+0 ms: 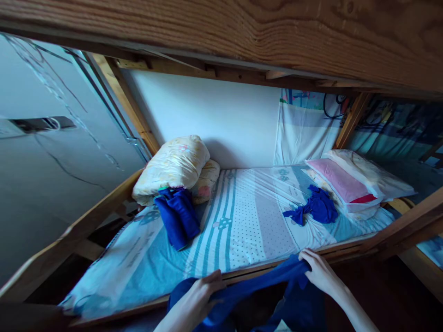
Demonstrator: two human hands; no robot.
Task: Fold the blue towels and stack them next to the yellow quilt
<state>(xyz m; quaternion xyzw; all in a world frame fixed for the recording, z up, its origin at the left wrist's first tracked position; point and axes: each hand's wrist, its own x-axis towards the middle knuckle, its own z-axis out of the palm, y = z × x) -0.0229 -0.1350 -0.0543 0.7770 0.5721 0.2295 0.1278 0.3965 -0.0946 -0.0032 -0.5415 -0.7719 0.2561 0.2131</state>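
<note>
My left hand point(199, 295) and my right hand point(318, 269) both grip a dark blue garment point(256, 288) at the near edge of a lower bunk bed. The cloth is stretched between them and hangs down below the bed's wooden side rail point(349, 251). The fingers of each hand are curled round the fabric. On the mattress point(242, 221), which has a striped and dotted sheet, lie a folded blue garment point(178, 216) at the left and a crumpled blue garment point(314, 207) at the right.
A rolled yellow quilt point(171, 168) sits at the left end of the bed. Stacked pillows point(349, 184), one pink, lie at the right end. The wooden upper bunk point(277, 32) hangs low overhead. A white wall is behind, and a grey door point(51, 152) stands at the left.
</note>
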